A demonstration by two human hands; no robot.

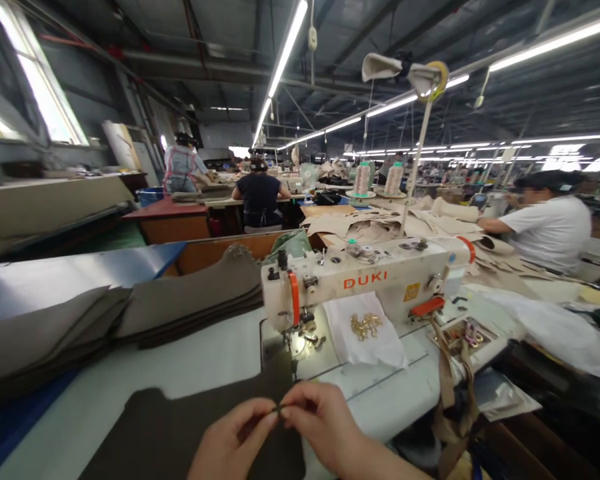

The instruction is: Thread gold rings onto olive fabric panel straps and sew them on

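Both hands meet at the bottom centre, just in front of the needle area of a white sewing machine (375,283). My left hand (237,433) and my right hand (323,423) pinch a small dark piece between their fingertips; its shape is too small to tell. Beneath them a dark fabric panel (170,427) lies flat on the pale table, its upper edge reaching the machine's needle plate. On the machine bed, right of the needle, small gold metal pieces (366,326) rest on a white cloth (343,327).
Stacked dark fabric panels (190,297) lie at the left. A tray (493,337) of small parts and hanging tan straps (446,373) are on the right. Thread cones (394,179) stand behind the machine. A person in white (550,223) sits at the right; others work further back.
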